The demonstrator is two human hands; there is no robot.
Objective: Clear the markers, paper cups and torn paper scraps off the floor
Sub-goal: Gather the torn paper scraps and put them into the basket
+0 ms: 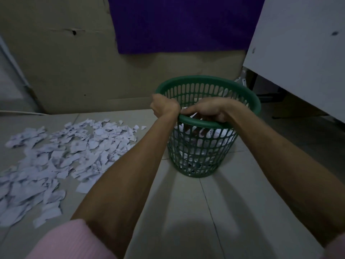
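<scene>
A green plastic mesh basket [197, 161] stands on the floor ahead of me, and white torn paper shows through its holes. My left hand [164, 105] is bent at the wrist against the left side of the rim, with its fingers hidden behind the back of the hand. My right hand [207, 111] hangs over the basket mouth with fingers curled downward. Bits of white paper [194, 115] show under its thumb. A wide spread of torn paper scraps [61, 156] lies on the floor to the left. I see no markers or cups.
A cardboard wall [74, 71] with a purple cloth [183, 23] rises behind the basket. A white panel [302, 53] leans at the right, with dark space under it. The floor is pale cardboard or tile with a seam [209, 206]. The light is dim.
</scene>
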